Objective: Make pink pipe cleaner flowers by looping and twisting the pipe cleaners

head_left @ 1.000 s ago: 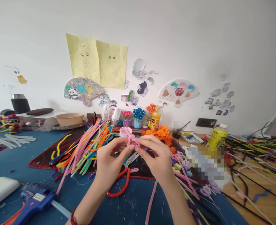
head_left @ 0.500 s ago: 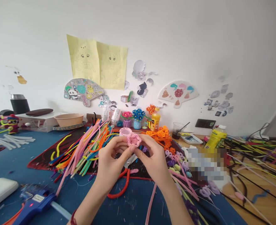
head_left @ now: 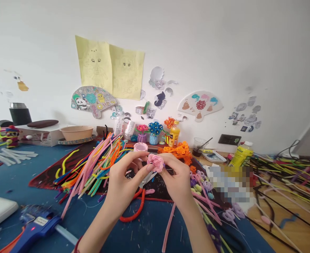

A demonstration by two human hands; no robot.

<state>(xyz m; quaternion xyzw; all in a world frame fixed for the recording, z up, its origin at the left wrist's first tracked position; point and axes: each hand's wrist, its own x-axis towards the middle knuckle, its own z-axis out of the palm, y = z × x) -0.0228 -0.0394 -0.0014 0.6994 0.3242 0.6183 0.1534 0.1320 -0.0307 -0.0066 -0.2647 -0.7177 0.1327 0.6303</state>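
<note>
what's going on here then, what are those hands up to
A person holds a small fuzzy pink flower up between the fingertips of the left hand and right hand. Red-handled scissors lie below, partly hidden. A colourful bundle of fuzzy stems and a blue glue gun lie to the left.

Pink looped flower [head_left: 156, 162], held upright

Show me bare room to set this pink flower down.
Largest, nearly bare: blue mat between the glue sticks and glue gun. Smaller, lightly littered: left of the lone pink pipe cleaner, nearer than the scissors' red handle. Crowded: multicoloured pipe cleaners beside the left hand; orange pieces behind the right hand, lilac flowers beside it.
</note>
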